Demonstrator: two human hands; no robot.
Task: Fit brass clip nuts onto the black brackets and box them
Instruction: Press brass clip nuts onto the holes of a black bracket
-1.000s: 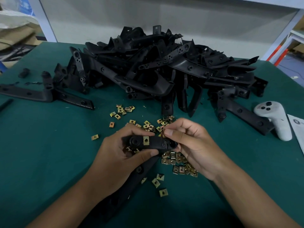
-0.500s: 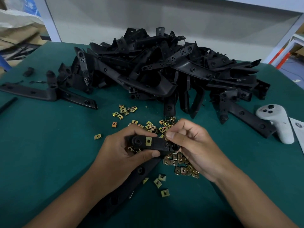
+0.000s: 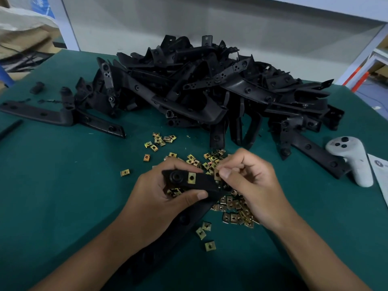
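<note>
No legible text, labels or numbers anywhere.

Assembly workshop: heaped black brackets point(image 3: 210, 89), loose brass clip nuts point(image 3: 235, 208), green-covered bench point(image 3: 63, 185).

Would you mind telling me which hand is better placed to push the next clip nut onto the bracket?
The right hand: it already pinches a clip nut at the bracket end, while the left hand grips that bracket.

We see a green bench point(image 3: 63, 185) carrying a heap of black brackets point(image 3: 210, 89) at upper centre, scattered brass clip nuts point(image 3: 233, 215) mid-frame, and a white controller point(image 3: 352, 158) at right.
</note>
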